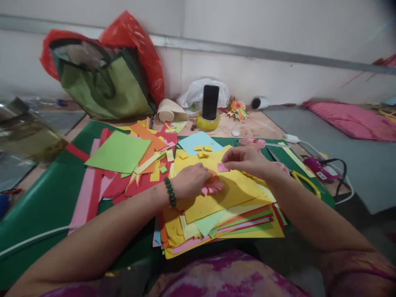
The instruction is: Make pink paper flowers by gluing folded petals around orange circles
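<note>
My left hand (192,180), with a green bead bracelet (170,192) at the wrist, is closed on an orange paper piece (213,176) with pink paper bits (213,188) along its near edge. Its fingertips are partly hidden. Just to the right, my right hand (243,159) pinches a small pink paper square (222,167) between thumb and fingers. Both hands are over a yellow sheet (229,202) on top of a stack of coloured paper. Small folded yellow paper pieces (202,153) lie beyond them, near a light blue sheet (201,141).
Paper scraps and a green sheet (119,152) lie left. To the right are yellow-handled scissors (306,183), a pink glue gun (252,142) and a purple power strip (321,168). A phone (210,102) stands in a tape roll (208,122). A liquid-filled jar (27,132) is far left.
</note>
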The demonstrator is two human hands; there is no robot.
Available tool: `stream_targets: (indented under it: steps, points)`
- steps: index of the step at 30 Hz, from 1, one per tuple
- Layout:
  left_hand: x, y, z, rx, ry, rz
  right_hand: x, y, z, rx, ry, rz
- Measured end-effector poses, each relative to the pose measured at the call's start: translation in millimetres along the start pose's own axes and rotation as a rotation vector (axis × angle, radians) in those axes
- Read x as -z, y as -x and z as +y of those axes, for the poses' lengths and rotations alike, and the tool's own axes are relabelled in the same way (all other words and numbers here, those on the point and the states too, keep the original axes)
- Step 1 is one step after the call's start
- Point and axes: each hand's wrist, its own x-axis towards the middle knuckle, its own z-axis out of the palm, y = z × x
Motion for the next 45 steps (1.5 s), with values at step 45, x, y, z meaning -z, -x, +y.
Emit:
stream_targets:
  steps: [45]
  points:
    - [-2.5,0,1,-0.042,-0.153,-0.066,-21,0,45,0.052,0.259,-0.011]
